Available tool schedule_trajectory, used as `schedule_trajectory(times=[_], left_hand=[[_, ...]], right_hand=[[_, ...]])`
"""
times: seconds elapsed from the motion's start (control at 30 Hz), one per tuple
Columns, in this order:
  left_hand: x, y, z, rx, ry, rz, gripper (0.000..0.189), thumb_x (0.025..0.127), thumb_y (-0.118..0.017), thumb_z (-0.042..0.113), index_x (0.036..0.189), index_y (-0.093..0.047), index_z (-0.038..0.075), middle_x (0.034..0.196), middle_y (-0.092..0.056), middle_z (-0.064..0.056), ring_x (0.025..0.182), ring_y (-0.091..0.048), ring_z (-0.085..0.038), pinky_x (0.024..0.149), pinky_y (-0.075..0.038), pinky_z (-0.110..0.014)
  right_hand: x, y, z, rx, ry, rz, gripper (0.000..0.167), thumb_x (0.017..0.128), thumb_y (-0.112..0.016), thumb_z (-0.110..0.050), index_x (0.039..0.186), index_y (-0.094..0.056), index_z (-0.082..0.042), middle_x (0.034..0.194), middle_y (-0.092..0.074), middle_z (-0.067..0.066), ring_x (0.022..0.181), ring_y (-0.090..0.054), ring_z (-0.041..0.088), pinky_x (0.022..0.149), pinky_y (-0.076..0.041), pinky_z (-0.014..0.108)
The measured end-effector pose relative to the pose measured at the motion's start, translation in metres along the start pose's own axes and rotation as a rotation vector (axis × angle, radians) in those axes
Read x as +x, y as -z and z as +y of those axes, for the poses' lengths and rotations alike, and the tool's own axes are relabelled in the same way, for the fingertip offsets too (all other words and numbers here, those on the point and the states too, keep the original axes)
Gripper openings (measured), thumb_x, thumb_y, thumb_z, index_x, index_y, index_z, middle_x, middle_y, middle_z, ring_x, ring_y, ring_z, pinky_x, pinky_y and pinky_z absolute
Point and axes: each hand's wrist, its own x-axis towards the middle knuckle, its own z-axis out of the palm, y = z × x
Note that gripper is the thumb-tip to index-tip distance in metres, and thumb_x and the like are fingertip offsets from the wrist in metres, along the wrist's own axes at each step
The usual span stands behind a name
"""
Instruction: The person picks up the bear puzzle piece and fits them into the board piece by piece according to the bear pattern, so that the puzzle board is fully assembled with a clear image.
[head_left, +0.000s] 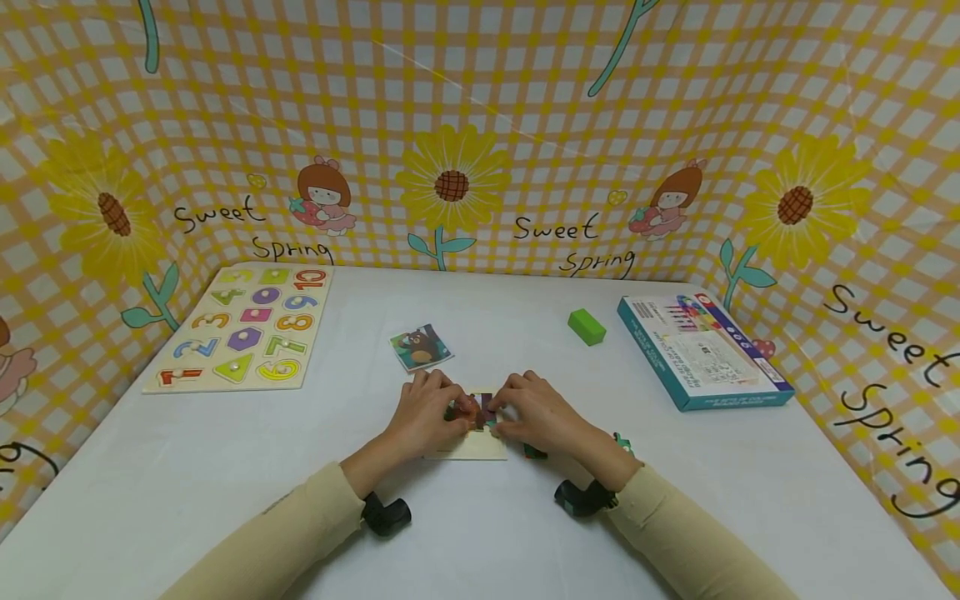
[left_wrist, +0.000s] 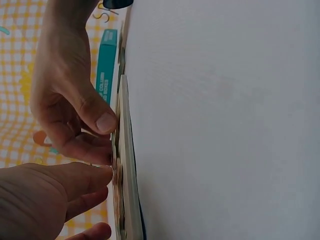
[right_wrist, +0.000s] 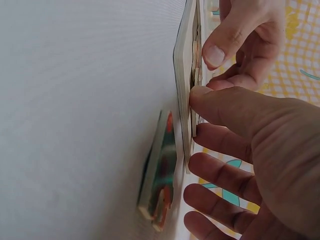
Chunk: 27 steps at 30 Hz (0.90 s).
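Observation:
A small wooden jigsaw puzzle board [head_left: 468,451] lies on the table between the hands, partly filled with thin coloured picture pieces. My left hand [head_left: 427,415] bends over its left side, thumb and index finger gripping the edges of an orange-brown puzzle piece [head_left: 468,412]. From the right, my right hand [head_left: 542,417] pinches a purple and green puzzle piece [head_left: 487,405] by its edge at the board. In the right wrist view its thumb sits low on the piece and the other fingers spread beyond. A loose puzzle piece [right_wrist: 161,167] lies beside the board, mostly hidden under the right hand in the head view.
A square bear picture card [head_left: 422,347] lies just behind the left hand. Farther right are a green block [head_left: 587,327] and a flat teal-edged box [head_left: 701,354]. A wooden number and shape board [head_left: 243,329] is at the back left. Checked cloth walls surround the white table [head_left: 187,467].

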Motion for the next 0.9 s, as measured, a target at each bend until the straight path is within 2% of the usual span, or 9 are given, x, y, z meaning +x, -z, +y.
schedule_trajectory(times=[0.23,0.5,0.9], left_hand=[[0.0041,-0.0051,0.0045,-0.004,-0.004,-0.025,0.009,0.081,-0.071,0.028,0.088,-0.069,0.023,0.101,-0.056,-0.001,0.094,-0.039,-0.02,0.08,-0.032,-0.039],[0.0048,-0.0086,0.004,0.001,-0.005,-0.022,0.008,0.081,-0.071,0.029,0.087,-0.069,0.024,0.101,-0.055,-0.001,0.094,-0.039,-0.019,0.079,-0.031,-0.038],[0.0052,-0.0097,0.0056,0.028,0.0,-0.024,0.008,0.081,-0.069,0.028,0.087,-0.068,0.025,0.099,-0.054,0.0,0.092,-0.039,-0.019,0.079,-0.031,-0.038]], right_hand=[[-0.0004,0.0005,-0.0001,0.01,-0.008,-0.006,0.025,0.076,-0.077,-0.029,0.098,-0.072,-0.017,0.096,-0.06,-0.002,0.088,-0.046,0.015,0.077,-0.037,0.029],[0.0,-0.0007,0.0007,0.002,-0.001,-0.001,0.025,0.077,-0.076,-0.03,0.098,-0.072,-0.017,0.097,-0.061,-0.002,0.089,-0.048,0.016,0.078,-0.038,0.03],[-0.0007,-0.0004,0.0014,0.006,0.018,0.028,0.016,0.078,-0.076,-0.026,0.09,-0.072,-0.017,0.091,-0.06,-0.003,0.085,-0.045,0.014,0.075,-0.037,0.028]])
